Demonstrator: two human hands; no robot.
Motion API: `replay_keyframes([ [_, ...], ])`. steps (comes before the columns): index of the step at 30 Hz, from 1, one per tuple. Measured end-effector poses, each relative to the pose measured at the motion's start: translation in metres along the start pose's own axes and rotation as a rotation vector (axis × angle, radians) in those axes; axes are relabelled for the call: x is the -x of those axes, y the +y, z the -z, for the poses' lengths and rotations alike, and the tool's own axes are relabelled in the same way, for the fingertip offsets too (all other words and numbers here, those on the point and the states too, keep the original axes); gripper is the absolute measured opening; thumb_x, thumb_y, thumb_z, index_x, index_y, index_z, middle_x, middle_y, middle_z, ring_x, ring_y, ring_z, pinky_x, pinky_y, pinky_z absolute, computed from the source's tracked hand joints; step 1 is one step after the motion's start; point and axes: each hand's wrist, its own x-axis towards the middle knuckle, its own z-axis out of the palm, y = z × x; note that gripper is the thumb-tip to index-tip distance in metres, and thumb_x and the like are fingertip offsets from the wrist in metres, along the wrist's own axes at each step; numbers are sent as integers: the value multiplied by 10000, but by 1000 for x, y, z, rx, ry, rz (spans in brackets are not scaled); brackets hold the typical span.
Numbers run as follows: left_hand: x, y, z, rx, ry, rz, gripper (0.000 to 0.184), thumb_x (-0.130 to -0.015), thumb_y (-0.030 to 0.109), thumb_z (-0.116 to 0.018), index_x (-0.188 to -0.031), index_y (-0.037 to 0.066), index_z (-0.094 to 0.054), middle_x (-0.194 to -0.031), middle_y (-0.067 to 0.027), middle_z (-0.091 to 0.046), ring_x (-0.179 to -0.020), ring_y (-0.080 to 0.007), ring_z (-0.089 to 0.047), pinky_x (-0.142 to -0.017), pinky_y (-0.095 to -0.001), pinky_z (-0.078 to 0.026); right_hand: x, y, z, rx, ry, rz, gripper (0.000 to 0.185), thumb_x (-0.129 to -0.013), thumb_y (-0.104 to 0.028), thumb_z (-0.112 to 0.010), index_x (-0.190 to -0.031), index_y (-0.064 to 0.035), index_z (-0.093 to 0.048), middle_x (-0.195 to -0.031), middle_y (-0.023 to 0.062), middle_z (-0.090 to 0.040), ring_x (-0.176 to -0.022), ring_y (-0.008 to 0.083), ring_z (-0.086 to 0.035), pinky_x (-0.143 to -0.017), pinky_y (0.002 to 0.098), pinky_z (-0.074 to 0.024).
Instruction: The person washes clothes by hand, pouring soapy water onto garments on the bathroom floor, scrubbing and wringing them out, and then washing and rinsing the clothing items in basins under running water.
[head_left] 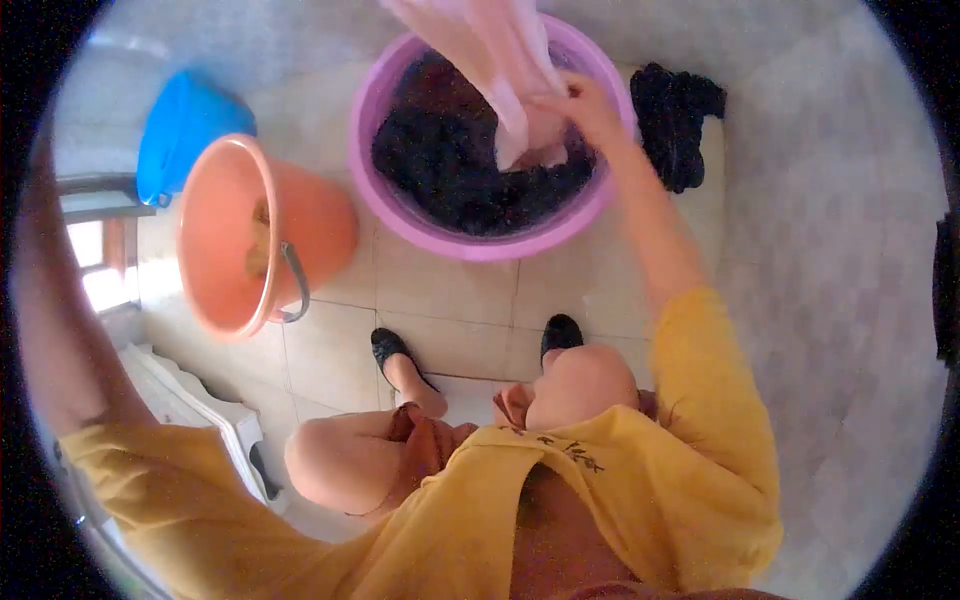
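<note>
My right hand (592,108) is closed on a pale pink cloth (490,50), above the right side of a purple basin (490,245). The cloth stretches up past the top edge of the view, so its upper part is hidden. Its lower end hangs down over dark, wet-looking laundry (440,165) that fills much of the basin. Along the left edge my left arm (75,320) reaches upward, and its hand is outside the picture.
An orange bucket (325,215) with a grey handle stands left of the basin, something yellowish-brown inside. Behind it is a blue tub (195,125). Black cloth (675,125) lies on the floor right of the basin. A white ornate-edged piece (215,415) sits at lower left.
</note>
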Motion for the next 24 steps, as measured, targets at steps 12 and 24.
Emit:
replay_keyframes([
  [12,131,-240,6,-901,170,199,326,-799,265,-385,-1029,103,-551,-958,-168,-560,-860,-287,-541,-744,-370,-433,-21,-109,25,76,106,377,322,-647,-92,-629,-950,-20,-549,-881,31,-572,-792,131,-523,-705,268,-424],
  [24,222,-317,-275,-570,-311,868,412,-810,381,-333,-1106,131,-474,-1022,-200,-507,-852,-384,-526,-756,-441,-416,-26,124,-59,907,332,-161,306,-660,-263,-571,-887,-57,-568,-910,147,-559,-850,291,-521,-741,403,-412],
])
